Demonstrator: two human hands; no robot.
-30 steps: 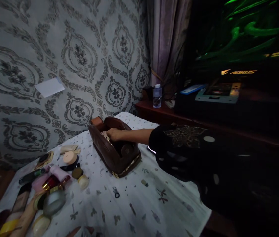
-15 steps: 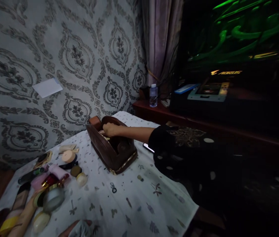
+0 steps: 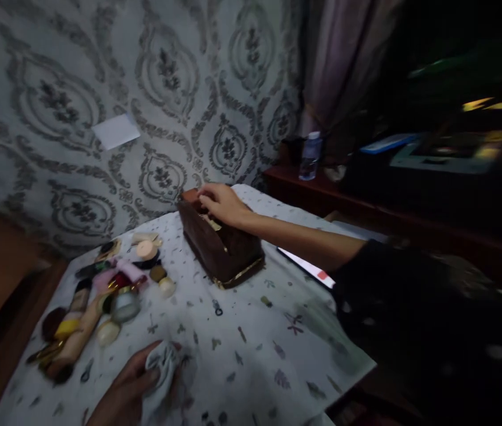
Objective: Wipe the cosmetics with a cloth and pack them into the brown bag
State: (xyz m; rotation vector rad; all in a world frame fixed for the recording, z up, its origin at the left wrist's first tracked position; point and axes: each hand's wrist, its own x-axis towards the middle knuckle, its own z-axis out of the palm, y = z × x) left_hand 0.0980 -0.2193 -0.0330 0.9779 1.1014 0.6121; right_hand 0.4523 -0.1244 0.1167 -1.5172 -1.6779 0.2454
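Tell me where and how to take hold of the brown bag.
Pinch the upper edge of the left long wall of the brown bag, coming from the left. That likely suits best: the wall rises as a long edge beside the open top, while the right hand reaches over from the right.

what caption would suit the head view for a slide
Right hand over an open brown bag, left hand holding pale cloth, jars and tubes nearby.
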